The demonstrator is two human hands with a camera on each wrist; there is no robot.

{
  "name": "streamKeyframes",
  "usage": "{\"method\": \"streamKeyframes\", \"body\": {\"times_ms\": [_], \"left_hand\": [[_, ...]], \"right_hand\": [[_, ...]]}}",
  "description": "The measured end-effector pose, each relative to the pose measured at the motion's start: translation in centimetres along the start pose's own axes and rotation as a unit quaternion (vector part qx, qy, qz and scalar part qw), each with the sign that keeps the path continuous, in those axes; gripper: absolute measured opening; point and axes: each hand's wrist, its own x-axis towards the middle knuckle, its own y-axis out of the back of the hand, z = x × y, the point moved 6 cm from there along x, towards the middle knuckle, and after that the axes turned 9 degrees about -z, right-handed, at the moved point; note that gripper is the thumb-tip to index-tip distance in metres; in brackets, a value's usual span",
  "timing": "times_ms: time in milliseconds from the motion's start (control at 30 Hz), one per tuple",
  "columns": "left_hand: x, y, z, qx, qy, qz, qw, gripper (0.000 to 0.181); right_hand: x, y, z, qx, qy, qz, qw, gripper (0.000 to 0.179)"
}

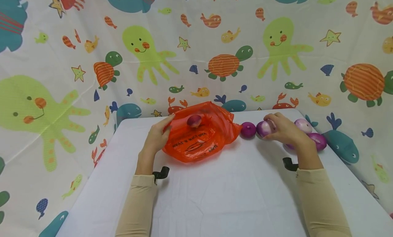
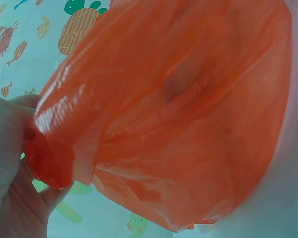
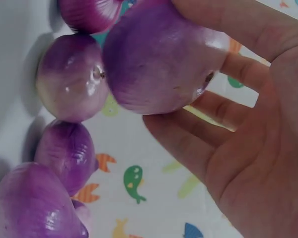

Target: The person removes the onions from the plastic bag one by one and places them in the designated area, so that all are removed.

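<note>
My left hand (image 1: 157, 134) grips the left edge of a red-orange plastic bag (image 1: 199, 150) with dark printed lettering. Gathered film bunches between thumb and fingers of that hand in the left wrist view. A dark red onion (image 1: 194, 121) shows within the bag's outline. Across the table, my right hand (image 1: 284, 127) holds a purple-and-white onion (image 3: 164, 59) between thumb and fingertips. Directly left of this onion, another purple onion (image 1: 248, 130) sits against the bag's right end. In the right wrist view, a paler onion (image 3: 72, 79) lies just beyond the held one.
Several more onions sit at the table's right side, a pale one (image 1: 303, 126) and a purple one (image 1: 317, 141) among them. A white cloth covers the table (image 1: 215, 196). Behind it hangs a curtain (image 1: 190, 59) printed with sea animals.
</note>
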Motion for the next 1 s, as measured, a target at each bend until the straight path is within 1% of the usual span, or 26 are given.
{"method": "streamKeyframes", "body": {"times_ms": [100, 300, 500, 867, 1000], "left_hand": [[0.0, 0.0, 0.0, 0.002, 0.000, 0.001, 1.0000, 0.061], [0.1, -0.1, 0.0, 0.006, 0.000, 0.001, 1.0000, 0.063], [0.1, -0.1, 0.0, 0.005, -0.002, 0.001, 1.0000, 0.062], [0.1, 0.0, -0.1, 0.007, -0.007, 0.005, 0.9999, 0.062], [0.1, 0.0, -0.1, 0.007, -0.007, 0.006, 0.9999, 0.062]], "right_hand": [[-0.2, -0.1, 0.2, 0.001, -0.005, -0.014, 0.9999, 0.075], [-0.5, -0.5, 0.8, 0.003, -0.039, -0.053, 0.9978, 0.076], [-0.5, -1.4, 1.4, -0.007, -0.043, -0.081, 0.9958, 0.075], [-0.4, -2.0, 1.8, -0.005, -0.045, -0.093, 0.9947, 0.071], [-0.5, -2.2, 2.1, -0.012, -0.054, -0.102, 0.9932, 0.073]]}}
